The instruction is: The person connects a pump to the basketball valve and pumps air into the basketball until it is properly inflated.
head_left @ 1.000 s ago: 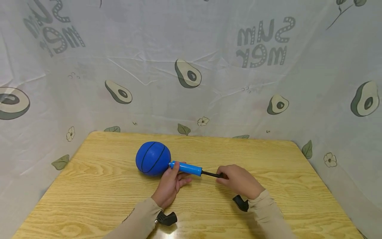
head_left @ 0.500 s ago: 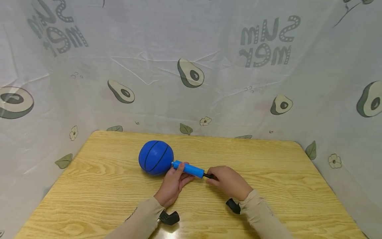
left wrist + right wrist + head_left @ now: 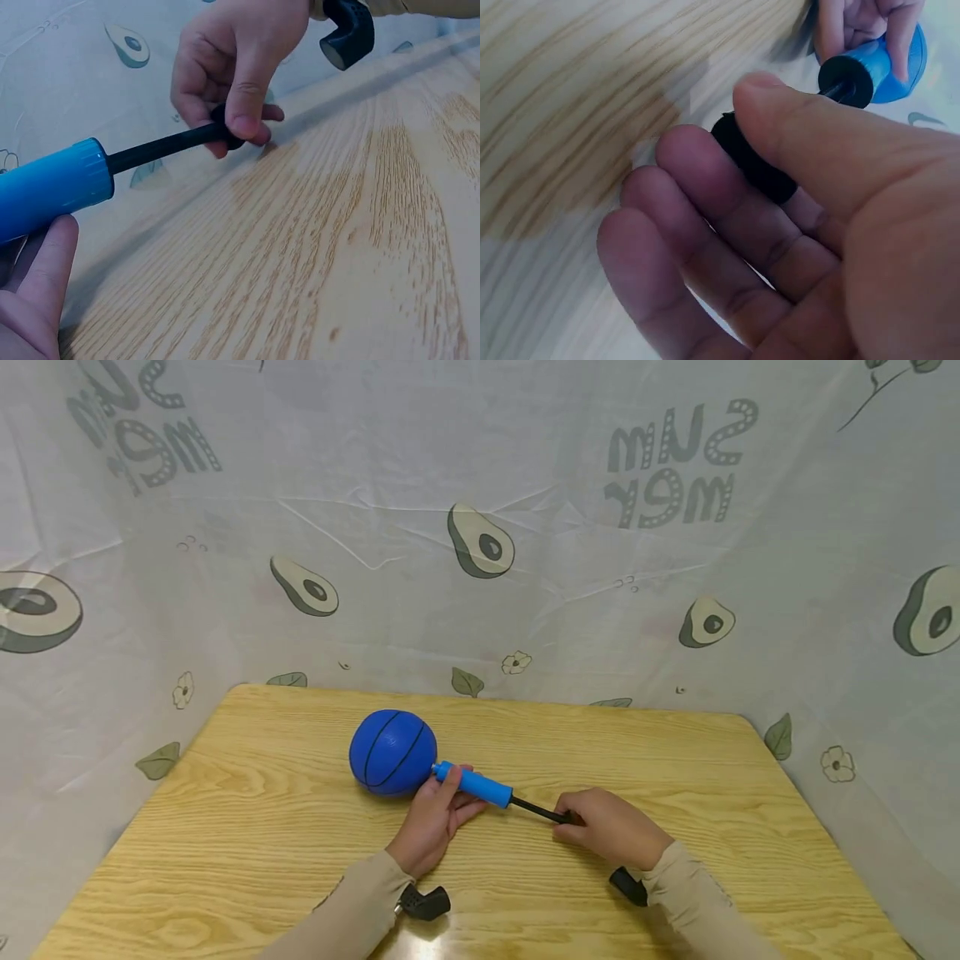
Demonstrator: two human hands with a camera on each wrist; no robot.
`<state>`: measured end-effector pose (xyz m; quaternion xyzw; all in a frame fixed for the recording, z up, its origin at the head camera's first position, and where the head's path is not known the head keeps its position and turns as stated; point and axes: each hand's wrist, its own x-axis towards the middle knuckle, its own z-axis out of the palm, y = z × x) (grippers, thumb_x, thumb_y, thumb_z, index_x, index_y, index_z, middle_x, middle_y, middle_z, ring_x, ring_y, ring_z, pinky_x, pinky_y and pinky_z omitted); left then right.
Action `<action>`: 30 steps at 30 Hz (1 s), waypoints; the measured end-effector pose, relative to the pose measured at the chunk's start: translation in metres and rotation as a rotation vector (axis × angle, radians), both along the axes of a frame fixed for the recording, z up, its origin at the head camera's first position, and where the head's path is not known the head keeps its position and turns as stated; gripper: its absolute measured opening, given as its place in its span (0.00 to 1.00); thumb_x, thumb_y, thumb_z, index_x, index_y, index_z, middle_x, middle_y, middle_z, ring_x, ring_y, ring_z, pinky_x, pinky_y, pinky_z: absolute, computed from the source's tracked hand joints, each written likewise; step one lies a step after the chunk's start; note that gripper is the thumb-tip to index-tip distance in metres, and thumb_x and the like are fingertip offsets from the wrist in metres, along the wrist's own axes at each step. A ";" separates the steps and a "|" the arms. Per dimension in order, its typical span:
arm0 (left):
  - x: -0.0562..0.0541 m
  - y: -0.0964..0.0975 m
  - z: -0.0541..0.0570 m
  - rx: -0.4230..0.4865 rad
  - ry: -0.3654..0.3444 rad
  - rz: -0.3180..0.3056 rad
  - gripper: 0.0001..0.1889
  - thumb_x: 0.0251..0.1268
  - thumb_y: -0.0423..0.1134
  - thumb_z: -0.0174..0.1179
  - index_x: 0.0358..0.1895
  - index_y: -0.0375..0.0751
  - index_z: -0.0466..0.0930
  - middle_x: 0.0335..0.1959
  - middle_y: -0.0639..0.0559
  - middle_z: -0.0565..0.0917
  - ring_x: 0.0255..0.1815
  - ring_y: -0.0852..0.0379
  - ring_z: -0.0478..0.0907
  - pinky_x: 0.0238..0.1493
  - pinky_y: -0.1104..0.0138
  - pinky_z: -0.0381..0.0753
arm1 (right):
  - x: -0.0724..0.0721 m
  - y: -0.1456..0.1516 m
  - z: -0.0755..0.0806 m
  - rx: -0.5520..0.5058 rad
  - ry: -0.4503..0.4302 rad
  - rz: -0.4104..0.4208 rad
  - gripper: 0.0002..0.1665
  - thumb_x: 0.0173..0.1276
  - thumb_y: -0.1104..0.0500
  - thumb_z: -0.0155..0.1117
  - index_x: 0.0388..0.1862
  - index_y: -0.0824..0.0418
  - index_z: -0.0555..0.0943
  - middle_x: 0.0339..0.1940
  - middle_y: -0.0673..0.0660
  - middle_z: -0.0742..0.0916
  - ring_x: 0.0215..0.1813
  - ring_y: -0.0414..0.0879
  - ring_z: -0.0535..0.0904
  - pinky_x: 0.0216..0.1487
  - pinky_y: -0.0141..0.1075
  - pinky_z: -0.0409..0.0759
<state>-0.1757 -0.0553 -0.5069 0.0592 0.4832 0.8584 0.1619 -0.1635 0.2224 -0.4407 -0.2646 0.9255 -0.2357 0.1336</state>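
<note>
A blue ball point(image 3: 392, 752) with black lines sits on the wooden table, left of centre. The light-blue barrel of a hand pump point(image 3: 480, 786) meets the ball's right side at its nozzle end. My left hand point(image 3: 435, 822) grips that barrel beside the ball, thumb on top. From the barrel's other end a long stretch of black rod point(image 3: 161, 148) shows. At its end my right hand point(image 3: 611, 827) pinches the black handle point(image 3: 754, 161) between thumb and fingers. Whether a needle enters the ball is too small to tell.
The wooden table point(image 3: 247, 827) reaches back to a pale curtain point(image 3: 390, 560) printed with avocados, leaves and flowers. Black wrist devices point(image 3: 423, 903) are worn at both sleeves.
The right hand first pushed the handle in toward the barrel, then drew it back out to the right, baring the rod again. The left hand and ball stay nearly in place.
</note>
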 end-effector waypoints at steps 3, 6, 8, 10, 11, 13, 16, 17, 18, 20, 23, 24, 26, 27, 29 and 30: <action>0.000 0.001 -0.001 0.008 -0.002 -0.002 0.36 0.86 0.53 0.44 0.76 0.24 0.50 0.75 0.25 0.58 0.71 0.39 0.72 0.71 0.54 0.74 | 0.000 0.006 0.001 0.001 0.008 0.015 0.04 0.75 0.53 0.69 0.40 0.51 0.84 0.24 0.40 0.79 0.22 0.33 0.67 0.25 0.30 0.68; 0.000 0.003 -0.001 -0.004 -0.001 -0.001 0.35 0.86 0.52 0.44 0.75 0.23 0.51 0.73 0.25 0.61 0.69 0.40 0.74 0.70 0.54 0.74 | -0.002 0.001 0.000 0.006 0.039 0.032 0.05 0.75 0.52 0.69 0.40 0.51 0.85 0.25 0.40 0.79 0.23 0.33 0.68 0.26 0.30 0.69; 0.001 0.004 -0.001 -0.014 -0.006 0.000 0.33 0.87 0.51 0.44 0.74 0.24 0.53 0.71 0.27 0.64 0.68 0.41 0.76 0.70 0.53 0.75 | -0.004 -0.008 0.001 0.015 0.069 0.040 0.05 0.74 0.52 0.69 0.39 0.51 0.85 0.26 0.39 0.80 0.24 0.32 0.68 0.27 0.30 0.70; 0.001 0.005 -0.001 -0.022 0.001 -0.002 0.32 0.87 0.51 0.43 0.74 0.24 0.53 0.69 0.28 0.66 0.67 0.42 0.76 0.70 0.53 0.75 | -0.007 -0.018 0.002 0.019 0.099 0.050 0.05 0.74 0.53 0.70 0.38 0.52 0.85 0.26 0.39 0.80 0.24 0.32 0.69 0.27 0.30 0.71; 0.001 0.006 -0.001 -0.021 0.003 -0.003 0.32 0.87 0.51 0.43 0.74 0.24 0.53 0.68 0.28 0.67 0.67 0.41 0.76 0.70 0.53 0.75 | -0.008 -0.023 0.003 0.022 0.116 0.055 0.05 0.73 0.53 0.70 0.39 0.53 0.85 0.26 0.39 0.81 0.24 0.32 0.69 0.27 0.30 0.71; 0.000 0.006 0.000 -0.015 0.003 -0.003 0.32 0.87 0.51 0.43 0.74 0.24 0.52 0.69 0.27 0.66 0.68 0.41 0.76 0.69 0.54 0.75 | -0.011 -0.032 0.004 0.028 0.145 0.059 0.06 0.72 0.53 0.71 0.38 0.53 0.85 0.27 0.40 0.81 0.24 0.32 0.69 0.27 0.30 0.71; 0.000 0.007 0.000 -0.005 0.008 -0.005 0.33 0.87 0.50 0.44 0.75 0.24 0.51 0.70 0.26 0.65 0.69 0.41 0.75 0.70 0.54 0.75 | -0.012 -0.041 0.005 0.035 0.159 0.050 0.06 0.72 0.54 0.71 0.38 0.54 0.85 0.27 0.41 0.82 0.24 0.33 0.70 0.27 0.30 0.71; 0.000 0.007 -0.001 -0.005 0.006 -0.005 0.33 0.87 0.50 0.44 0.75 0.24 0.52 0.69 0.26 0.65 0.69 0.41 0.75 0.70 0.54 0.75 | -0.012 -0.042 0.005 0.041 0.162 0.045 0.06 0.72 0.54 0.71 0.39 0.54 0.85 0.27 0.41 0.82 0.24 0.33 0.70 0.27 0.30 0.71; 0.000 0.007 -0.001 -0.005 0.005 -0.006 0.33 0.87 0.51 0.44 0.75 0.23 0.52 0.69 0.27 0.66 0.68 0.42 0.76 0.70 0.54 0.75 | -0.012 -0.042 0.005 0.048 0.160 0.038 0.06 0.72 0.54 0.71 0.39 0.54 0.85 0.27 0.42 0.82 0.24 0.33 0.70 0.27 0.30 0.71; -0.001 0.007 -0.001 -0.010 0.007 -0.006 0.34 0.86 0.52 0.45 0.74 0.23 0.54 0.68 0.28 0.68 0.67 0.43 0.77 0.70 0.54 0.75 | -0.010 -0.039 0.005 0.059 0.149 0.025 0.06 0.72 0.54 0.71 0.39 0.54 0.85 0.28 0.42 0.82 0.24 0.33 0.70 0.27 0.30 0.72; -0.002 0.006 -0.001 -0.011 0.012 -0.004 0.36 0.85 0.54 0.45 0.74 0.22 0.54 0.68 0.27 0.68 0.66 0.43 0.78 0.70 0.53 0.75 | -0.006 -0.029 0.004 0.071 0.133 0.013 0.06 0.72 0.53 0.72 0.39 0.54 0.84 0.27 0.42 0.81 0.23 0.33 0.70 0.26 0.31 0.72; -0.002 0.005 -0.002 -0.005 0.013 -0.002 0.36 0.85 0.54 0.45 0.74 0.22 0.54 0.69 0.26 0.66 0.66 0.43 0.77 0.70 0.53 0.75 | -0.005 -0.024 0.004 0.070 0.121 0.011 0.06 0.72 0.53 0.71 0.38 0.53 0.83 0.27 0.41 0.81 0.23 0.33 0.70 0.26 0.31 0.71; -0.001 0.003 -0.002 0.006 0.013 0.005 0.37 0.85 0.54 0.46 0.75 0.23 0.53 0.72 0.24 0.63 0.68 0.41 0.76 0.70 0.53 0.75 | -0.002 -0.014 0.004 0.066 0.094 0.004 0.06 0.72 0.53 0.71 0.38 0.52 0.83 0.26 0.41 0.80 0.23 0.33 0.68 0.25 0.31 0.70; -0.001 0.003 -0.002 0.011 0.010 0.007 0.36 0.85 0.54 0.46 0.75 0.23 0.52 0.73 0.24 0.61 0.69 0.40 0.74 0.70 0.54 0.75 | 0.000 -0.009 0.004 0.065 0.085 0.001 0.06 0.72 0.53 0.71 0.38 0.51 0.83 0.25 0.40 0.79 0.23 0.33 0.68 0.25 0.31 0.70; -0.001 0.002 -0.002 0.012 0.007 0.012 0.37 0.85 0.54 0.46 0.75 0.23 0.52 0.74 0.24 0.59 0.71 0.39 0.73 0.70 0.54 0.75 | 0.003 0.001 0.003 0.069 0.074 -0.004 0.06 0.72 0.52 0.71 0.38 0.50 0.82 0.25 0.40 0.78 0.22 0.33 0.67 0.25 0.31 0.68; 0.000 0.002 -0.002 0.009 0.008 0.015 0.37 0.85 0.54 0.46 0.75 0.23 0.51 0.74 0.24 0.59 0.71 0.39 0.72 0.70 0.54 0.75 | 0.005 0.005 0.003 0.073 0.075 -0.004 0.06 0.72 0.52 0.71 0.38 0.50 0.82 0.25 0.39 0.78 0.22 0.33 0.67 0.25 0.31 0.68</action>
